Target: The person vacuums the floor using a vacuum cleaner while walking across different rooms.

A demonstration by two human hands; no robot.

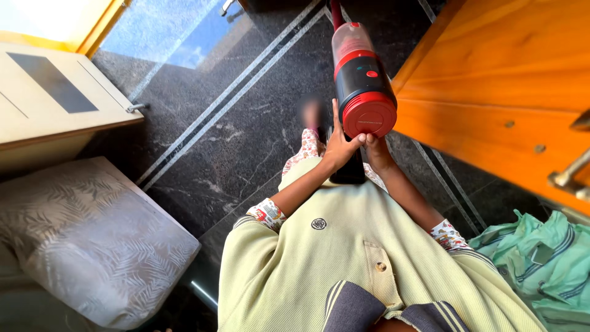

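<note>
A red and black stick vacuum cleaner point(362, 80) stands upright in front of me, its clear dust cup at the top and its round red end facing me. My left hand point(340, 145) grips it just under the red end. My right hand point(375, 147) holds it from the other side, fingers against the red rim. The black handle part below is mostly hidden by my hands. I wear a pale green shirt over patterned sleeves.
The floor point(246, 129) is dark stone with pale stripes. A wooden door point(491, 80) with metal handles stands at right. A grey leaf-patterned cushion point(92, 240) lies at left, a cream cabinet point(55, 92) beyond it. Green cloth point(541, 264) lies at lower right.
</note>
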